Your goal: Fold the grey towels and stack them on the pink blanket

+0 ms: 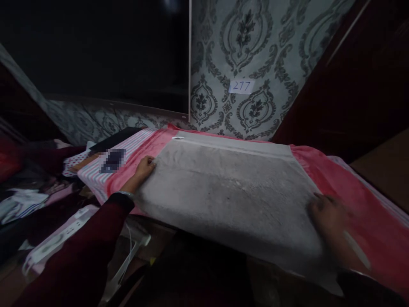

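Observation:
A wide grey plush cloth (236,187) lies spread flat, with a pale band along its far edge and a small white tag at its far left corner. Its near edge hangs over the front. Underneath it is a pink-red fleece cover (351,192), showing on both sides. My left hand (145,167) is at the grey cloth's left edge, fingers bent and closed on it. At the right edge, my right hand (327,213) has its fingers curled on the cloth; motion blurs it somewhat.
A striped cloth (96,172) with a pixelated dark object (112,160) lies at left. Below are a white power strip (60,238) and heaped clothes (28,200). Behind are a large dark screen (111,51) and patterned wall with a "277" paper (241,86). A brown box (383,166) stands right.

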The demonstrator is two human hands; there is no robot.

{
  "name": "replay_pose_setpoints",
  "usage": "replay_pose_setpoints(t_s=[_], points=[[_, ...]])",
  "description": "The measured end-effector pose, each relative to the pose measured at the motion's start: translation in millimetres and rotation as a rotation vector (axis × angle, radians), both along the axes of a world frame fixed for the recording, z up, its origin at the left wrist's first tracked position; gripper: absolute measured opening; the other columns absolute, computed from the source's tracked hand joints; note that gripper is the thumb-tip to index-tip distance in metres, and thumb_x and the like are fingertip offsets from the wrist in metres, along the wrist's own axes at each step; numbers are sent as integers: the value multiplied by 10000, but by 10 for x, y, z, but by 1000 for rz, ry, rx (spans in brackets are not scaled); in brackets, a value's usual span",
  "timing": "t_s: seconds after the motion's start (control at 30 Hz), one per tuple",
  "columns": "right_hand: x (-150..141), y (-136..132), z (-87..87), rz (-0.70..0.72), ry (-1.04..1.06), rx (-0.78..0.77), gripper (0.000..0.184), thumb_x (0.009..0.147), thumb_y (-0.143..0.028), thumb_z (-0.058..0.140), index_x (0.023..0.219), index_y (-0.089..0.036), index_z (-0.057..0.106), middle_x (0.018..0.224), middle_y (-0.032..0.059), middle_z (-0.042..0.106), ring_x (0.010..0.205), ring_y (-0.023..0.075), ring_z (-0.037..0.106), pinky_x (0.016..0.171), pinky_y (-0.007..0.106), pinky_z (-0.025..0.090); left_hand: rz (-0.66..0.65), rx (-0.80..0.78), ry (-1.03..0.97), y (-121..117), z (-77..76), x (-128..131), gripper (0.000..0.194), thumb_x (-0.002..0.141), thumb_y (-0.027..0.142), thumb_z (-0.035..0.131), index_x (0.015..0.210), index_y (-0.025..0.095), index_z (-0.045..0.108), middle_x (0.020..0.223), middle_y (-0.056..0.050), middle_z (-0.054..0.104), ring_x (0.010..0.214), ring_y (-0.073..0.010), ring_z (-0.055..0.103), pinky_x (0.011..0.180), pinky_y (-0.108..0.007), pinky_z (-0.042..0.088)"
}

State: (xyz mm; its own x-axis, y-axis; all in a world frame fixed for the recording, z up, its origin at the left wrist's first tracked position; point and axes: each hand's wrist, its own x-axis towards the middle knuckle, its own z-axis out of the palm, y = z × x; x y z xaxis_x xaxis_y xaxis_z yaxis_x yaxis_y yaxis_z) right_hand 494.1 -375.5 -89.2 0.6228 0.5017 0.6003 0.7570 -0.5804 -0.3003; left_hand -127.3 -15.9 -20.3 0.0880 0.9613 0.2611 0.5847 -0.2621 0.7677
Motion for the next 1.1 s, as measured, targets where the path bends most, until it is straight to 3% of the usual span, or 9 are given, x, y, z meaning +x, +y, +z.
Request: replay_pose_setpoints(t_s=[0.17, 0.27, 0.4, 0.6, 0.83, 0.97, 1.1], points=[[-858, 523, 135, 550, 51, 11, 354, 882, -407, 459, 979, -214, 740, 1048, 152, 727, 1034, 307, 650, 969, 502, 493, 37, 9, -49, 86, -76, 45, 304, 683, 289, 683, 973, 215, 632, 973, -66, 631, 987, -256, 596, 874, -381, 490], [-1451, 939, 206, 708, 173, 24, 267, 868, -382, 507, 931, -237, 722, 990, 99, 732, 976, 263, 655, 931, 449, 505, 42, 10, -75, 128, -124, 41, 276, 655, 275, 703, 915, 218, 631, 967, -70, 612, 995, -262, 578, 869, -387, 478], [-2033, 1430, 260, 838, 286, 33, 191, 837, -304, 530, 883, -237, 703, 899, 64, 713, 891, 230, 646, 841, 379, 510, 51, -23, -126, 162, -166, -23, 258, 650, 344, 716, 840, 219, 596, 843, -29, 587, 836, -226, 570, 778, -362, 476], [-2462, 1904, 224, 861, 375, 11, 168, 802, -213, 566, 890, -230, 708, 885, 45, 701, 852, 204, 637, 828, 352, 503, -73, -113, -228, 215, -200, -77, 310, 631, 398, 697, 857, 210, 598, 758, 19, 574, 680, -158, 540, 627, -277, 450], [-2577, 1984, 66, 794, 350, -55, 259, 803, -203, 634, 1046, -230, 720, 984, 51, 703, 945, 217, 627, 885, 370, 493, -250, -409, -316, 191, -14, -132, 443, 535, 314, 763, 966, 214, 738, 834, -3, 688, 675, -167, 577, 592, -281, 468], [-2576, 1973, 130, 785, 329, -135, 314, 826, -200, 655, 1135, -227, 706, 987, 46, 695, 953, 211, 622, 890, 359, 483, -250, -418, -446, 136, 60, -152, 505, 545, 360, 783, 1026, 207, 757, 894, -26, 729, 755, -204, 624, 672, -330, 515], [-2710, 2016, 282, 739, 253, -240, 329, 851, -277, 706, 1176, -228, 705, 1064, 72, 683, 1027, 238, 599, 919, 375, 455, -240, -374, -567, 132, 20, -155, 474, 513, 350, 802, 959, 195, 761, 891, -37, 731, 788, -218, 636, 739, -361, 530]])
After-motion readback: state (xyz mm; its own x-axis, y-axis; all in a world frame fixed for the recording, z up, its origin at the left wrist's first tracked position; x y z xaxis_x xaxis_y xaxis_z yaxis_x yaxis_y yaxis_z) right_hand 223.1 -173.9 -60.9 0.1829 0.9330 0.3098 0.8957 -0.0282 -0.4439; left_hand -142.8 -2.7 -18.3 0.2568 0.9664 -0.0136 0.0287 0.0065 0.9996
